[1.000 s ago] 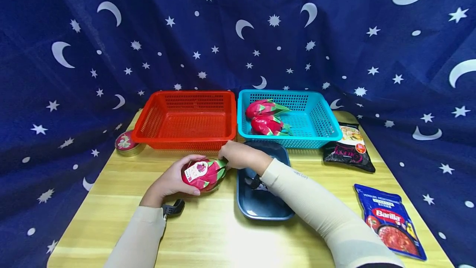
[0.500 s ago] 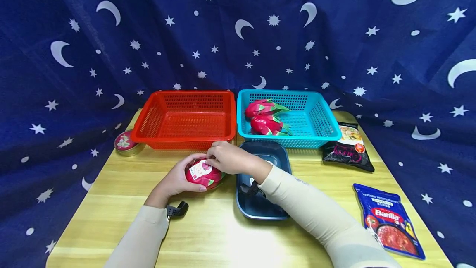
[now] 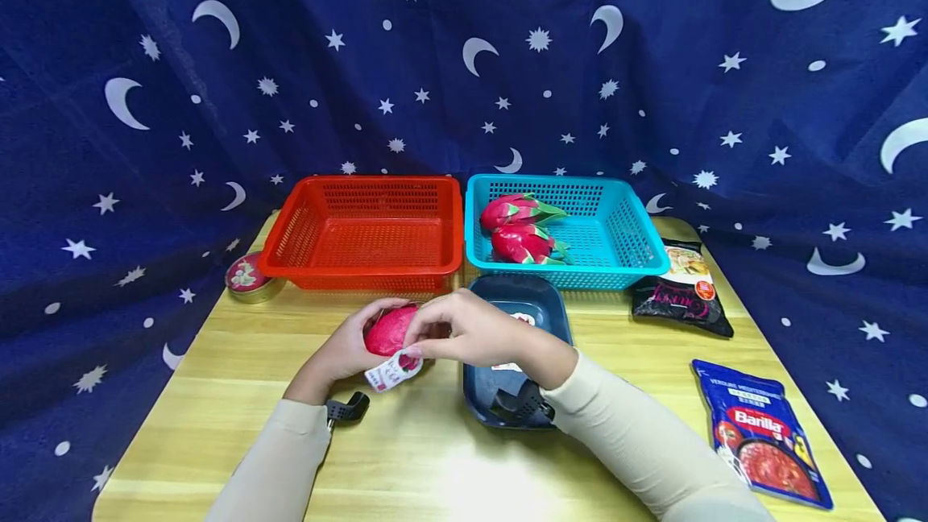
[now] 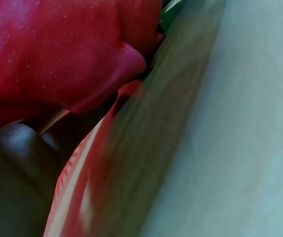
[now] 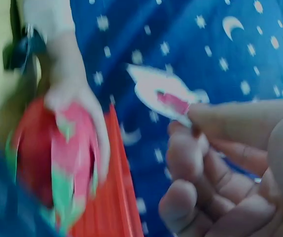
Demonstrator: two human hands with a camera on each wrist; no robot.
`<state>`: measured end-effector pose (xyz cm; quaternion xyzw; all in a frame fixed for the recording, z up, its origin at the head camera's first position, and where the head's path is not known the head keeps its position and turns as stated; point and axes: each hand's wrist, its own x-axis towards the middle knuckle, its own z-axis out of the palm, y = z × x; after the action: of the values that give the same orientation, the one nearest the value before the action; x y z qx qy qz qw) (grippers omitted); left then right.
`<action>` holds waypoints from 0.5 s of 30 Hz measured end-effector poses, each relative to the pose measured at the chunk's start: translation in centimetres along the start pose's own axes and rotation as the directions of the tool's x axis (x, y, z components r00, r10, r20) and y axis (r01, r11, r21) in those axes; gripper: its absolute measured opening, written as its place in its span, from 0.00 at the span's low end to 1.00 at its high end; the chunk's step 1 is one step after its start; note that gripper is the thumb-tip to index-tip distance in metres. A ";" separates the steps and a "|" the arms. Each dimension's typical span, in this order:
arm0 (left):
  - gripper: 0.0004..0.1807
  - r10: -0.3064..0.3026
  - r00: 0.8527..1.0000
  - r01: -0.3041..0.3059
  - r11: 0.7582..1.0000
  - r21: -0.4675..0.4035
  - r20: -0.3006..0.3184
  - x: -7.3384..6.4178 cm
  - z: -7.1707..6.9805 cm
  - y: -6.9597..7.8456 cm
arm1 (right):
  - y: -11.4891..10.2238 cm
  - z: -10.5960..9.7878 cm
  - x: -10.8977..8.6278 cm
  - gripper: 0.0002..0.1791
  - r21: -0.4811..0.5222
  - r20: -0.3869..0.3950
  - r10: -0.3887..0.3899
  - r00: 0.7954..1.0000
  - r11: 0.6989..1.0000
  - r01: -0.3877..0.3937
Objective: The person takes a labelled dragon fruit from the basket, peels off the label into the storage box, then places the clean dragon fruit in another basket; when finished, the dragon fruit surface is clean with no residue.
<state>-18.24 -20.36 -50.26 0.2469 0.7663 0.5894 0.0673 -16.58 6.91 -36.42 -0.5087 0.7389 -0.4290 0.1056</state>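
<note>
In the head view, my left hand [image 3: 339, 351] holds a pink dragon fruit [image 3: 389, 332] just above or on the table, its fingers curved around one side. My right hand [image 3: 478, 330] pinches a white label sticker [image 3: 390, 372] between thumb and forefinger. The right wrist view shows the label [image 5: 163, 91] hanging from the fingertips, apart from the dragon fruit [image 5: 72, 153] with its green-tipped scales. Red skin of the dragon fruit [image 4: 57, 54] fills the upper left of the left wrist view. Beneath the right forearm lies a dark blue tray [image 3: 480, 393] with white stickers [image 3: 524, 317] in it.
A red basket [image 3: 358, 272] stands at the back left. Beside it, a teal basket [image 3: 616, 264] holds two dragon fruits [image 3: 522, 242]. A round tin [image 3: 249, 276] sits far left. At right lie a black food bag [image 3: 681, 292] and a blue sauce pouch [image 3: 761, 433].
My right hand has moved from the fruit's leafy end to its label, and the label has come off the fruit's skin. My left hand keeps holding the dragon fruit.
</note>
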 end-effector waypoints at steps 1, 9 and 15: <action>0.50 -0.005 1.000 0.005 1.000 0.006 0.001 0.0 0.0 0.0 | -0.1 -0.4 -1.1 0.01 -0.014 -0.049 0.035 0.998 0.999 -0.035; 0.53 -0.055 0.998 0.055 0.998 0.006 -0.009 -0.1 0.2 0.3 | 1.5 -2.6 -9.7 0.03 -0.120 -0.201 0.453 0.868 0.868 -0.481; 0.52 -0.010 1.000 0.010 1.000 -0.008 0.004 0.1 0.1 0.1 | 2.5 -1.2 -11.6 0.09 -0.061 -0.054 0.580 0.813 0.810 -0.583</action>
<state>-18.30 -20.24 -50.16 0.2439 0.7649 0.5917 0.0727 -13.60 17.64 -40.84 -0.2550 0.8761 -0.3567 0.2005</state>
